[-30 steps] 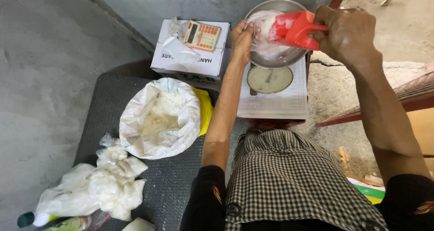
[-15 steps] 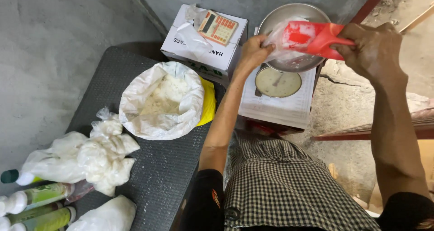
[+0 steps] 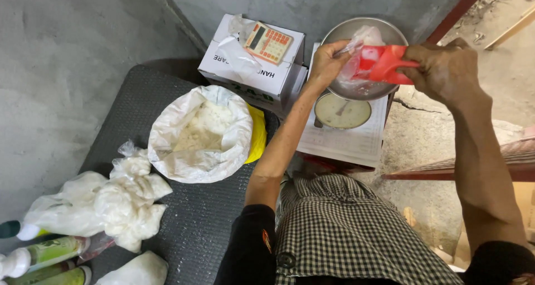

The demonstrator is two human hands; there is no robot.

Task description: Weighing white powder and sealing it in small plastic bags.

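Red scoop (image 3: 383, 63) in right hand (image 3: 446, 70); white box (image 3: 251, 64) left.

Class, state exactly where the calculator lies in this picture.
In the head view, the calculator lies top centre on a white cardboard box, left of the metal scale pan.

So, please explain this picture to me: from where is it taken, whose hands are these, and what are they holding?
The picture comes from a camera worn on a person's head, looking down, so both arms belong to that person. The right hand grips a red scoop tilted over a metal bowl, which sits on a dial scale. The left hand holds open a clear plastic bag at the scoop's mouth. On the dark mat stands an open white sack of pale powder, with filled bags beside it and bottles in the corner. A calculator lies on a white box. The checked cloth is the person's clothing.
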